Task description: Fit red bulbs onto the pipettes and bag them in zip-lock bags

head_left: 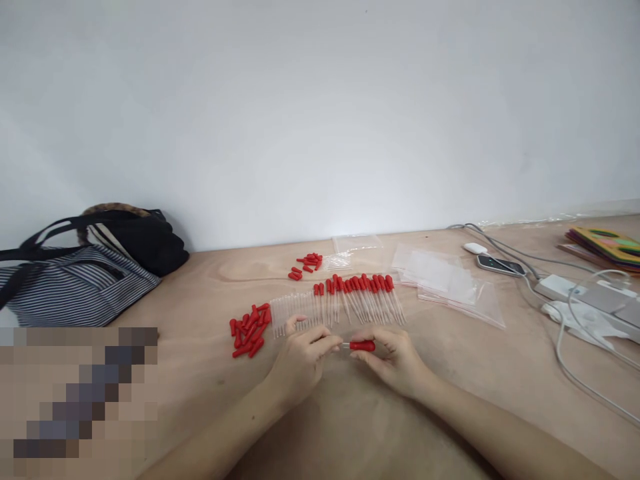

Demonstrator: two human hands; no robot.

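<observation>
My left hand (303, 357) and my right hand (395, 360) meet over the wooden table (210, 373). Between them lies one dropper: my left fingers pinch its clear glass tube (345, 345), my right fingers grip its red rubber bulb (363, 346). Just beyond my hands lies a row of assembled droppers with red bulbs (367, 293), and to its left a row of bare clear tubes (295, 313). A pile of loose red bulbs (249, 330) sits left of my left hand. A smaller cluster of red bulbs (306, 264) lies farther back.
Clear zip bags (450, 283) lie at the back right. Beyond them are a phone (500, 266), a white power strip (590, 300) with cables, and colourful boards (607, 247). A striped bag with black straps (70, 283) sits at the left by the wall.
</observation>
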